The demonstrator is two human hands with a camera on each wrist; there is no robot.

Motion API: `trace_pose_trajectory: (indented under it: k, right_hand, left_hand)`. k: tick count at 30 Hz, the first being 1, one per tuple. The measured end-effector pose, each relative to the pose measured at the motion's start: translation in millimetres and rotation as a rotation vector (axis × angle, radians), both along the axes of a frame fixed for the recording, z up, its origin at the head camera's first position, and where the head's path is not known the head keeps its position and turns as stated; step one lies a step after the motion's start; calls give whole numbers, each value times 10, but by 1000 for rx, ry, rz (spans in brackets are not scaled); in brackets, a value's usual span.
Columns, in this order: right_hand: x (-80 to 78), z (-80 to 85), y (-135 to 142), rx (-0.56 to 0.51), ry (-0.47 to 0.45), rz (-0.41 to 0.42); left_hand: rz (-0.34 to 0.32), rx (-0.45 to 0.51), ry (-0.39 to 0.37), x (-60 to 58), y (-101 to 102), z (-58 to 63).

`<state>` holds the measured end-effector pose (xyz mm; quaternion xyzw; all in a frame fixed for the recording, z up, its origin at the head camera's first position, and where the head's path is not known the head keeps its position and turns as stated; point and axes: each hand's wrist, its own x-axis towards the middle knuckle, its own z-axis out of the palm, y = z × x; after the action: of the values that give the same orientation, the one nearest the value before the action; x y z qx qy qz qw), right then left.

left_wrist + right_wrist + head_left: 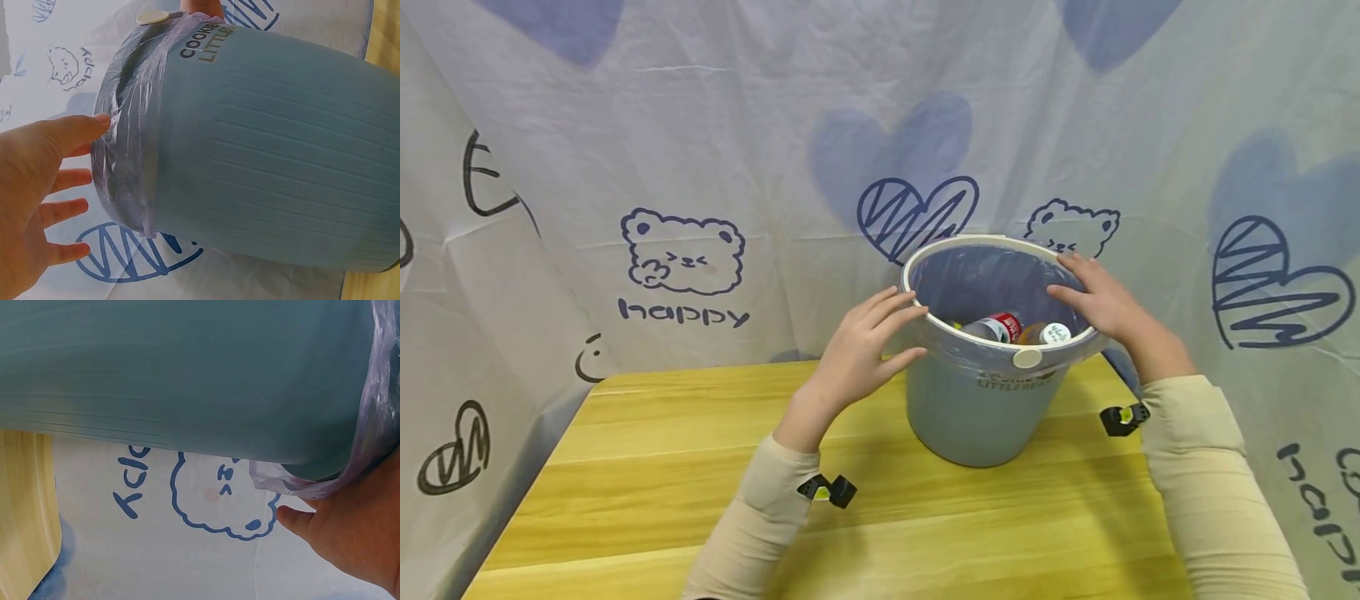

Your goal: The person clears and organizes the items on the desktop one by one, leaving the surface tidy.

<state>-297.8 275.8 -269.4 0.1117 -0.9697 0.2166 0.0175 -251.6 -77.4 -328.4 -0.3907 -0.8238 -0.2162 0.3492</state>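
Observation:
A grey-blue trash bin [981, 417] stands upright on the table, with a white rim ring [955, 242] round its mouth. A thin see-through bag [134, 125] lines it and hangs over the outside of the rim. Inside lie a bottle with a red label [1003, 327] and a white-capped bottle [1055, 334]. At the rim's left side is my left hand [865, 346], its fingers spread and nearly straight, the fingertips by the edge. My right hand [1101, 300] reaches over the right side of the rim with extended fingers; its palm is partly hidden in the right wrist view.
The wooden table [700, 467] has its back edge against a white cloth [737, 150] printed with hearts and bears. More of this cloth hangs at the left and right. A black wrist camera [831, 490] sits on each sleeve.

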Motion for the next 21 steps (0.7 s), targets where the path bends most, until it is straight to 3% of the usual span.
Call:
trace_pose_trajectory:
  k: [21]
  right_hand:
    - [14,14,-11,4,3,16]
  left_hand:
    - [63,0,-9,190,-140,-180]
